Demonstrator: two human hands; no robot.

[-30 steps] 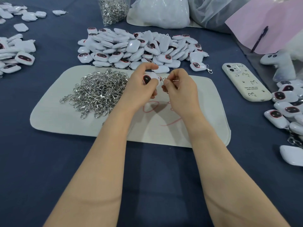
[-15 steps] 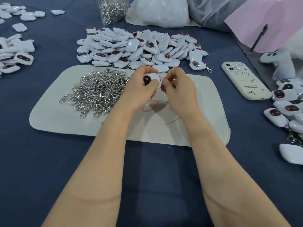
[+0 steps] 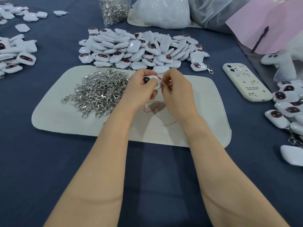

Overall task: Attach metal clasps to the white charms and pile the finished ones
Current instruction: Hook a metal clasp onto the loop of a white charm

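Observation:
My left hand (image 3: 139, 90) grips a white charm (image 3: 154, 81) with a dark oval face, held above the cream mat (image 3: 65, 122). My right hand (image 3: 177, 92) pinches a small metal clasp (image 3: 164, 82) against the charm's right edge; most of the clasp is hidden by my fingers. A heap of loose metal clasps (image 3: 100, 94) lies on the mat's left half. Behind the mat spreads a big pile of white charms (image 3: 139, 48). One charm with a clasp (image 3: 199, 66) lies at that pile's right end.
A cream phone (image 3: 246, 82) lies right of the mat. More charms lie at the right edge (image 3: 287, 110) and at the far left (image 3: 16, 54). A bag of clasps (image 3: 113, 9) and white plastic bags (image 3: 160, 12) stand at the back, with pink paper (image 3: 262, 27) at the back right.
Both hands stay together over the mat, working the clasp at the charm's edge. My right fingers have closed in tighter on the clasp.

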